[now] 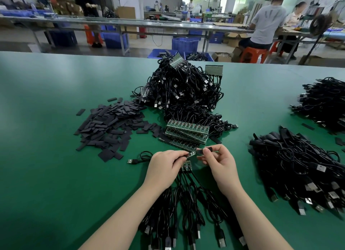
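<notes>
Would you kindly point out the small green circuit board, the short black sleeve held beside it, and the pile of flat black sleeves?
small green circuit board [192, 153], head view, exposed tip.
short black sleeve [201, 152], head view, open end.
pile of flat black sleeves [112, 124], head view, centre.

Mat [41, 175] open far left — cable heap [183, 96] blocks ahead, bundles [298, 165] right.

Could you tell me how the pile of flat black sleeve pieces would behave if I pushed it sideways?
The black sleeve pieces look thin and flat, so they are probably light and bendy. Lying loose and overlapped, they would likely slide apart and scatter on the smooth green table, not roll.
</notes>
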Demonstrator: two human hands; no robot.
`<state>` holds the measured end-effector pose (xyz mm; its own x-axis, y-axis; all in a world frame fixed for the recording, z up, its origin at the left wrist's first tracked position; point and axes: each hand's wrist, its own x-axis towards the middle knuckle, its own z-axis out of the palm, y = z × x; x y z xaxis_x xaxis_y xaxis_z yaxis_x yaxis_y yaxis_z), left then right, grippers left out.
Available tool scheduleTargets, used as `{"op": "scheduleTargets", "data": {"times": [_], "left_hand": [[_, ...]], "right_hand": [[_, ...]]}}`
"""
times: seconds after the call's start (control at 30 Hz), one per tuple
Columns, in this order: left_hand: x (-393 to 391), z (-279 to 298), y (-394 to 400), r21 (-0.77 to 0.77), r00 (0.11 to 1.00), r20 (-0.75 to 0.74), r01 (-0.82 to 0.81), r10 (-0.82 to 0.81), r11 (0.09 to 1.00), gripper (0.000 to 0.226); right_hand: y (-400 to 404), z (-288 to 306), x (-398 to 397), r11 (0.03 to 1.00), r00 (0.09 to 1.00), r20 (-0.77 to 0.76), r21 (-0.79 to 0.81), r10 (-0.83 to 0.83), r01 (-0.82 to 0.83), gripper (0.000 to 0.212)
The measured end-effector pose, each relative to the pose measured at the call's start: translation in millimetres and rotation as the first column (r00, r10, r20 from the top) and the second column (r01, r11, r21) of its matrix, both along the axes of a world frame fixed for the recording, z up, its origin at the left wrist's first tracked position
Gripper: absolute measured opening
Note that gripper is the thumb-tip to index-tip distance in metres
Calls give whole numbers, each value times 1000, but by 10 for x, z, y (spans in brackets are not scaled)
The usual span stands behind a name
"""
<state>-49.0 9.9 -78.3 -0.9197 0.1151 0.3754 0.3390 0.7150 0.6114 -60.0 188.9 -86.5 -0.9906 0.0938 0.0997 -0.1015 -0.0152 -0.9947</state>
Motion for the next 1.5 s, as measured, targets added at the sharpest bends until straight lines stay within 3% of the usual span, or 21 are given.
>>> {"op": "scheduleTargets", "data": {"times": [0.43,0.97,1.17,1.5], "left_hand": [[9,5,-3,57,1000,27,-12,10,998,22],[3,-6,-15,57,999,27,25,-27,998,22],[1,-8,-22,74,999,11,36,-37,997,22],[2,-12,-29,64,999,-9,48,-47,997,22]], "right_hand": [[-16,29,43,999,997,-72,14,-40,41,6],[-1,52,46,999,999,-43,44,-5,7,15],[17,86,73,1000,1000,-18,-24,17,-18,9],[13,101,92,1000,1000,-16,6,10,-10,8]]}}
